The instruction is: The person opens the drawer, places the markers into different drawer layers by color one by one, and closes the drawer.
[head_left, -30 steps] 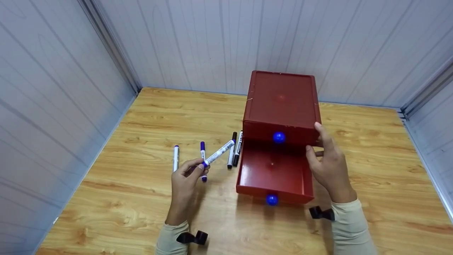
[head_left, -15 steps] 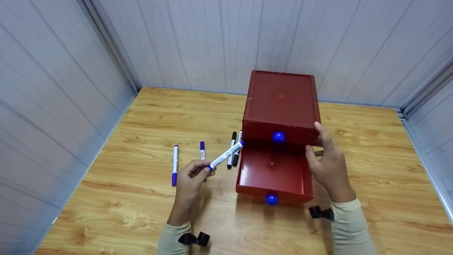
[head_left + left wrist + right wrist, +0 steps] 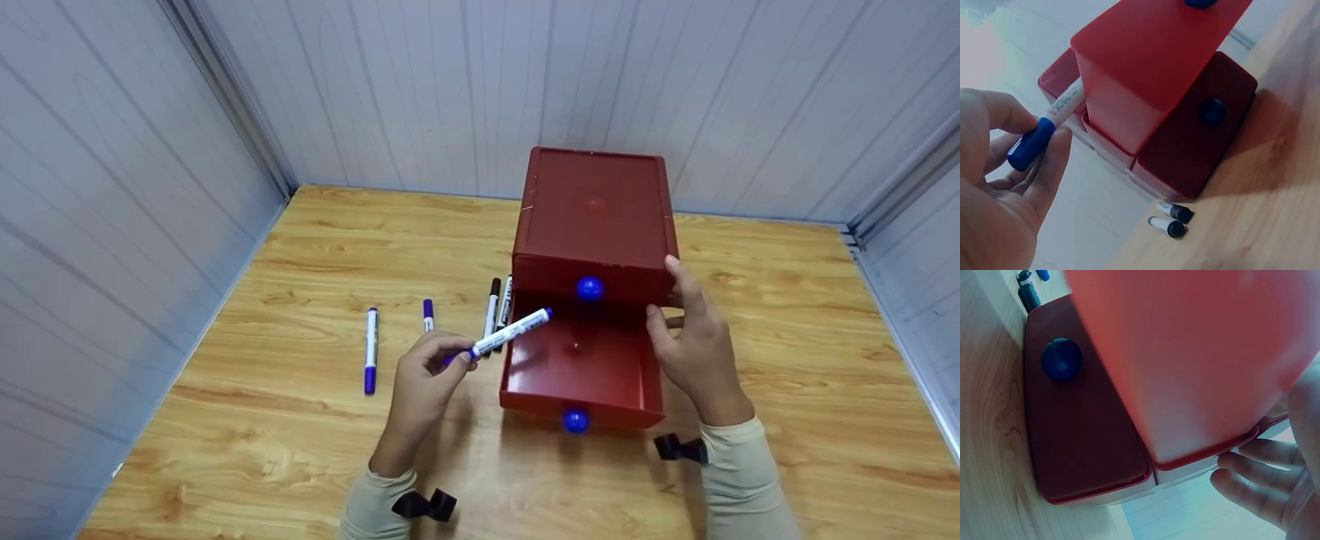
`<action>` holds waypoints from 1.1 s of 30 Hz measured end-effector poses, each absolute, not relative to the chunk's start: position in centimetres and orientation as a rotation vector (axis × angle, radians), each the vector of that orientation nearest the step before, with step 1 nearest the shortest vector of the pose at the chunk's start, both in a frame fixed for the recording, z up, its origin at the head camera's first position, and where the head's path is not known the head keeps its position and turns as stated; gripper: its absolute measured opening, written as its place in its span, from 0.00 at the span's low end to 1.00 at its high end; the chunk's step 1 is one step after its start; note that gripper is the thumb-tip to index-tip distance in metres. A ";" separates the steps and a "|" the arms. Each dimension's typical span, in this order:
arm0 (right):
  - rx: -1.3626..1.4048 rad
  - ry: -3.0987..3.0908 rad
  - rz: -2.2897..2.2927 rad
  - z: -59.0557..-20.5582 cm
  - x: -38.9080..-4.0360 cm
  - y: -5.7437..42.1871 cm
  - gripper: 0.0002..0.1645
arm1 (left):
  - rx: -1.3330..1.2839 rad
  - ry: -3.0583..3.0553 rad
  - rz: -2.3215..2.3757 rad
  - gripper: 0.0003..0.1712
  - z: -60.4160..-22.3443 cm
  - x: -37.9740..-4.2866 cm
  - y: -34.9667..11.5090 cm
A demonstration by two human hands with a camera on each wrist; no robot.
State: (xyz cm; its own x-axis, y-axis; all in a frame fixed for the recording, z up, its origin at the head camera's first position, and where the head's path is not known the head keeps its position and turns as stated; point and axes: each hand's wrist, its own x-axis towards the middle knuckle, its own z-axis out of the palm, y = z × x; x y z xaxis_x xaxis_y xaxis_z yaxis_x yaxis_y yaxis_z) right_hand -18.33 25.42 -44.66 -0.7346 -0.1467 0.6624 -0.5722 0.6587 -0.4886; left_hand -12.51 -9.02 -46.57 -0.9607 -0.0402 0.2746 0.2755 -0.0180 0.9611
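My left hand (image 3: 431, 382) pinches a white marker (image 3: 517, 330) by its blue-capped end, also seen in the left wrist view. The marker's far end overlaps the pulled-out drawer (image 3: 577, 367) of a dark red drawer cabinet (image 3: 596, 206). In the left wrist view the open drawer sits above a closed one with a blue knob (image 3: 1212, 112). My right hand (image 3: 694, 352) rests at the cabinet's right front corner, index fingertip at the upper edge and thumb lower down. In the right wrist view, its extended fingers (image 3: 1258, 464) lie near the cabinet's side.
One blue-capped marker (image 3: 371, 351) lies on the wooden table (image 3: 247, 420) at left. Another blue marker (image 3: 428, 315) is partly hidden behind my left hand. Two black-capped markers (image 3: 492, 304) lie against the cabinet's left side. Pale panels (image 3: 420, 97) stand behind the table.
My left hand has moved rightward with the marker, bringing its far end from left of the cabinet to over the open drawer. My right hand has stayed at the cabinet's corner.
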 end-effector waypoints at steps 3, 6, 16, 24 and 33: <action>0.557 -2.292 0.938 -44.6 -18.3 25.4 0.43 | -0.252 -2.056 -2.003 0.08 -46.1 -12.5 -8.6; 0.560 -2.293 0.933 -44.6 -18.4 25.4 0.43 | -0.268 -2.059 -1.942 0.09 -45.7 -12.6 -8.0; 0.545 -2.282 0.944 -44.7 -18.3 25.4 0.44 | -0.474 -2.058 -1.660 0.09 -45.0 -13.0 -6.1; 0.553 -2.279 0.932 -44.7 -18.4 25.4 0.45 | -0.617 -2.076 -1.307 0.07 -44.8 -13.4 -5.2; 0.526 -2.304 0.955 -44.7 -18.2 25.4 0.44 | -0.701 -2.148 -1.044 0.08 -44.3 -13.7 -4.3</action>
State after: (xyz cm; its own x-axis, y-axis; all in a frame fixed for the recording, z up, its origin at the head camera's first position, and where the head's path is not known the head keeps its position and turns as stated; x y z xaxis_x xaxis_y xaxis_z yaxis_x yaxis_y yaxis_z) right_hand -18.21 25.35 -44.67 -0.7514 -0.1323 0.6465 -0.5507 0.6654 -0.5039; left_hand -13.66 -4.28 -44.27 -0.6526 0.1813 0.7357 0.6905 0.5420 0.4790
